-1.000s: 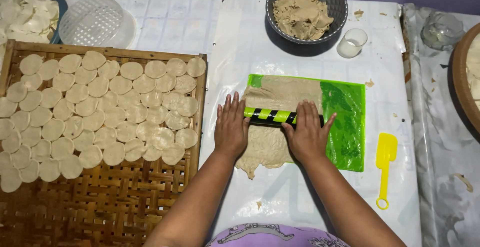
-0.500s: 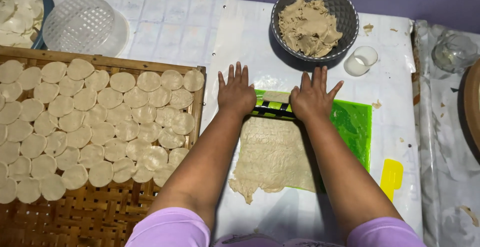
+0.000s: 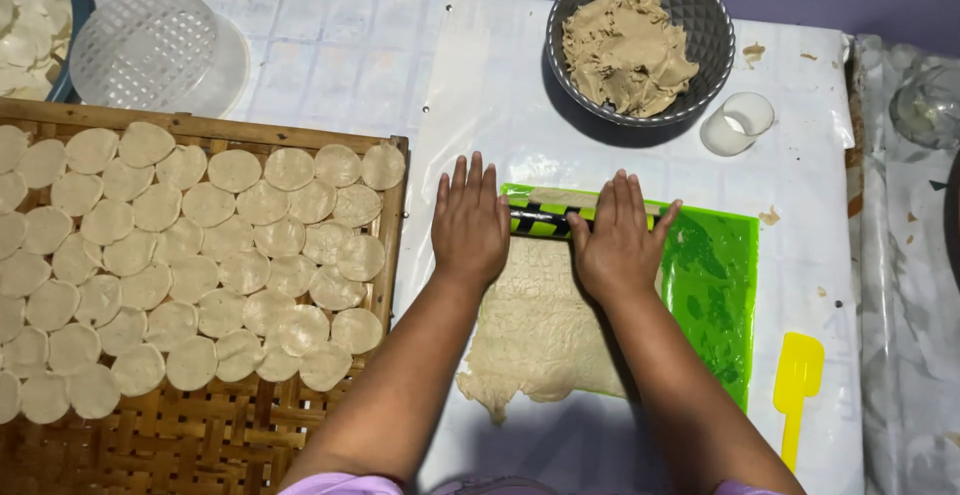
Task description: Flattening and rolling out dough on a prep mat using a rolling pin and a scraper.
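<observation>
**Flat palms, rolling pin, dough sheet**

Lower left: woven bamboo tray (image 3: 200, 445) packed with dough rounds (image 3: 200, 255), spaced probably for drying. Centre: green mat (image 3: 720, 295) under the flattened dough sheet (image 3: 545, 335), likely against sticking. Upper middle: grey bowl (image 3: 690, 5) of dough. Left hand (image 3: 470, 225) and right hand (image 3: 620, 245) open, fingers spread, pressing the striped rolling pin (image 3: 545, 221). Pin mostly hidden under palms; tray cut off at left.

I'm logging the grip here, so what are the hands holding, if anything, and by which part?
Nothing is gripped. Left hand and right hand lie flat, fingers spread, palms pressing the striped roller, one near each end.
</observation>
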